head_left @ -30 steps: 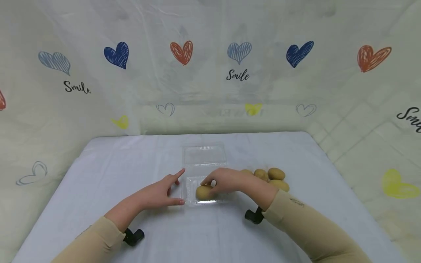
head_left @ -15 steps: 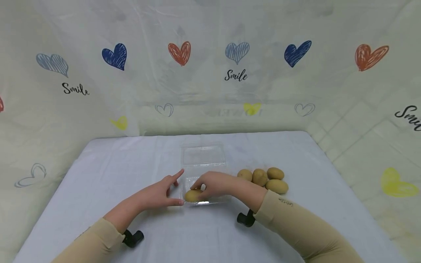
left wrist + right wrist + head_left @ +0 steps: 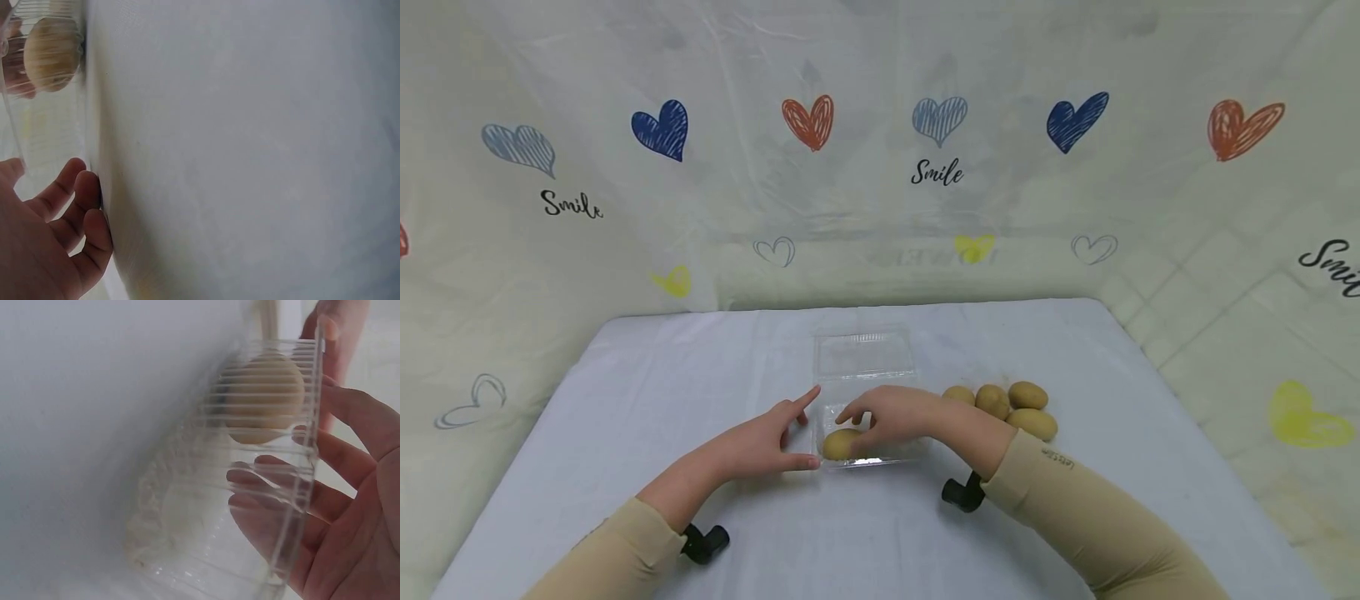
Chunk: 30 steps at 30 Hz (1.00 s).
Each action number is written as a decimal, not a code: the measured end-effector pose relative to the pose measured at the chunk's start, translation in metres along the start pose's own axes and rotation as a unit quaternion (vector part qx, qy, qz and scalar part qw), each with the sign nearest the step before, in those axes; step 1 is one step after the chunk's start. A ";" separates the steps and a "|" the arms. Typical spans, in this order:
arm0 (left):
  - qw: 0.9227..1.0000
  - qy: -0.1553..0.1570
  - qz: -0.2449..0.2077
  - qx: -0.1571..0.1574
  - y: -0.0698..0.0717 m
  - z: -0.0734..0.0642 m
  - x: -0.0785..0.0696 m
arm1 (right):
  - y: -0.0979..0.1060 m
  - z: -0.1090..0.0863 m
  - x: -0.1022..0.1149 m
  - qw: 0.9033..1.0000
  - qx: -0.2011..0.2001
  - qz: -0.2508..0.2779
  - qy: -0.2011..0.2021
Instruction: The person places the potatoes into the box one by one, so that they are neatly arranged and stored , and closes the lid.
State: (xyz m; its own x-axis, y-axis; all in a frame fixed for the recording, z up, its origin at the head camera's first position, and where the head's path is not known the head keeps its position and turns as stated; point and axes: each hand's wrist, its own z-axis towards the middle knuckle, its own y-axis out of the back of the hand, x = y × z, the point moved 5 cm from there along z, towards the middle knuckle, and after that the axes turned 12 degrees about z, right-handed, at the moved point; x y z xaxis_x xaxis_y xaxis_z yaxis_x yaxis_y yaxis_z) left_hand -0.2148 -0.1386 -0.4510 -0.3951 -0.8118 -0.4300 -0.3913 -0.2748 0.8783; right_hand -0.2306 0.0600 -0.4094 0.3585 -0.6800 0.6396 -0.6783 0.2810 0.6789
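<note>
A potato (image 3: 840, 444) lies in the front left corner of a clear plastic clamshell box (image 3: 895, 457), whose lid (image 3: 865, 354) is folded back. Over the box is my right hand (image 3: 887, 414), its fingers spread and loosely bent, index finger raised just above the potato and thumb close at its right side. Through the ribbed wall in the right wrist view, the potato (image 3: 265, 394) shows apart from most fingers. My left hand (image 3: 760, 442) is at the box's left edge, index finger and thumb extended along it; its lower fingers (image 3: 90, 194) rest near the cloth.
Several potatoes (image 3: 1030, 396) lie grouped on the white cloth (image 3: 715, 358) to the right of the box, partly behind my right forearm. A backdrop (image 3: 880, 200) with printed hearts stands behind the table's far edge.
My right hand has carried the potato leftward into the box's front left corner, then lifted its fingers slightly off it. The left hand has stayed at the box's edge.
</note>
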 end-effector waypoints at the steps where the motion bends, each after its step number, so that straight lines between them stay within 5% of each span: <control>1: 1.000 0.000 -0.001 0.001 0.000 0.000 0.000 | 0.002 0.000 0.000 1.000 -0.003 0.000 -0.001; 15: 1.000 -0.006 0.003 0.007 0.000 0.004 0.002 | 0.028 -0.011 -0.008 0.999 -0.036 0.024 0.027; 24: 1.000 -0.006 0.000 0.008 -0.001 0.003 0.002 | 0.054 -0.040 -0.025 0.997 -0.071 0.026 0.025; 30: 1.000 -0.010 0.001 0.005 -0.001 0.001 0.000 | 0.071 -0.065 -0.047 0.995 -0.096 0.017 -0.020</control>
State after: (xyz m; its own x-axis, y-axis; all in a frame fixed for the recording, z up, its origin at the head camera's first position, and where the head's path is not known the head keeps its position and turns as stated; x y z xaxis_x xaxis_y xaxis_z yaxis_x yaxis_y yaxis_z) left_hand -0.2154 -0.1381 -0.4523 -0.4134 -0.8017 -0.4318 -0.3987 -0.2669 0.8774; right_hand -0.2538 0.1555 -0.3682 0.3095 -0.6935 0.6506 -0.5537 0.4248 0.7162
